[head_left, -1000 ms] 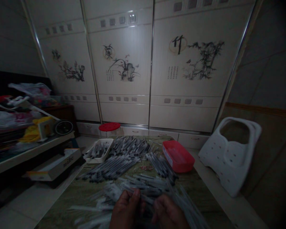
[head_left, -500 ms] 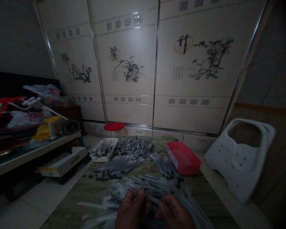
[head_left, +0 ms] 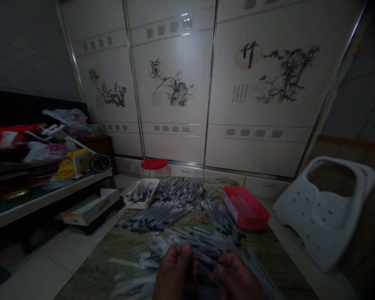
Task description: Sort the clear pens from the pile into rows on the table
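My left hand (head_left: pixel 175 268) is closed at the bottom centre, thumb and fingers pinched at one end of a thin pale pen-like stick (head_left: pixel 203 257). The stick's other end meets my right hand (head_left: pixel 237 273), whose fingers are curled together around it. Beneath and around both hands lies a loose pile of clear sticks (head_left: pixel 137 281). Beyond them, dark-tipped pens (head_left: pixel 162 214) form a bundle, with another bundle (head_left: pixel 221 218) to the right and a heap (head_left: pixel 181 189) behind. The image is dim, so fingertip detail is soft.
On the table (head_left: pixel 90 266) stand a white tray (head_left: pixel 154 195) holding pens and a red bin (head_left: pixel 253 221). Behind is a red stool (head_left: pixel 154 163). A white folded plastic chair (head_left: pixel 328 212) leans at right; a cluttered bench (head_left: pixel 50 200) and a white box (head_left: pixel 90 210) are left.
The whole view has shifted slightly, with the scene sitting further right. The hands remain close together, and the stick between them shows more clearly.
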Action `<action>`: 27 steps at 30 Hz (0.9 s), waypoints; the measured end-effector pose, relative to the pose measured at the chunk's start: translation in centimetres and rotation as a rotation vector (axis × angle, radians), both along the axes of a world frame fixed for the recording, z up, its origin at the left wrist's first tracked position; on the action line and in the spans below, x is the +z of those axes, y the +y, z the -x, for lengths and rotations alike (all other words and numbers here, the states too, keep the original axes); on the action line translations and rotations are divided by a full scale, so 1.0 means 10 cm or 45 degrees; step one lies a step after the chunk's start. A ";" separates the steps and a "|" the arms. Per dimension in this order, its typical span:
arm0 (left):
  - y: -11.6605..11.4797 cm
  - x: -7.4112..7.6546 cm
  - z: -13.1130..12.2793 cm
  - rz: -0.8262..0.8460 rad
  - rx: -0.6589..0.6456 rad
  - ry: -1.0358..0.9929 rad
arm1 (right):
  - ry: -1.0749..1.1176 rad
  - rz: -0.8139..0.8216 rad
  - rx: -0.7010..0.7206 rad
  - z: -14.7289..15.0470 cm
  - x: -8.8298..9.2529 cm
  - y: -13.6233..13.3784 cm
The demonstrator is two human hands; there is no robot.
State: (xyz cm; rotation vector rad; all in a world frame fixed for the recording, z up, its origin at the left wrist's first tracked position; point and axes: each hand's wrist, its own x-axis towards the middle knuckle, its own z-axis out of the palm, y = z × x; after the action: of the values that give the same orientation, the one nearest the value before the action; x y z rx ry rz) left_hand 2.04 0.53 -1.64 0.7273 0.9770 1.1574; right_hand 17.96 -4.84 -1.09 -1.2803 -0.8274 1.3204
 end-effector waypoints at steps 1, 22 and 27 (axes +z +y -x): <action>0.00 -0.01 0.00 -0.011 0.012 0.006 | 0.084 0.028 0.011 -0.01 0.00 0.01; 0.14 0.25 0.51 -0.157 0.556 0.280 | -0.905 -0.128 0.007 -0.28 -0.15 0.02; 0.10 0.25 0.48 -0.278 0.453 0.543 | -1.080 -0.295 -0.176 -0.21 -0.27 0.04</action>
State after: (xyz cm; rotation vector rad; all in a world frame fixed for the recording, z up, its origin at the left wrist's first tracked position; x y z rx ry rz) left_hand -2.76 1.57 0.82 1.0309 1.3906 1.4677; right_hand 20.07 -4.47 -3.83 -1.6803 -1.3890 0.5102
